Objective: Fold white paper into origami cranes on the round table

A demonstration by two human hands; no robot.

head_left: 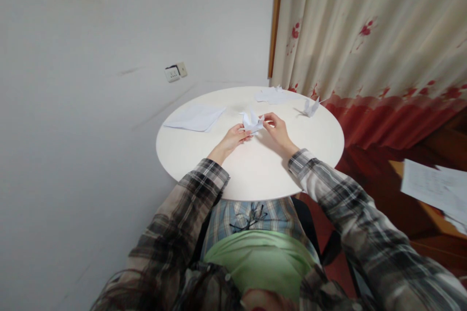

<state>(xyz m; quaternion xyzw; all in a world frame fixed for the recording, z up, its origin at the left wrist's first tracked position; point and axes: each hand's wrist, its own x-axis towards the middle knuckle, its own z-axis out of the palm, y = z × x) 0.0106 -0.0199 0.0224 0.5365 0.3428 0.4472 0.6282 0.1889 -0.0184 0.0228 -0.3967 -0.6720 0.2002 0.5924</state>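
Note:
Between my two hands, over the middle of the round white table [255, 175], is a folded white paper crane [251, 122] with its points standing up. My left hand [235, 138] grips its lower left edge, thumb on top and fingers beneath. The fingers of my right hand [274, 126] pinch its right end. A second folded paper crane [310, 107] stands apart at the right side of the table, its thin tip pointing up and to the right.
A stack of white paper [195, 116] lies at the table's left. More paper pieces [270, 95] lie at the back. Beyond stand the white wall with a socket [172, 74] and a flowered curtain [365, 58]. Printed sheets [430, 184] rest on wooden furniture at right.

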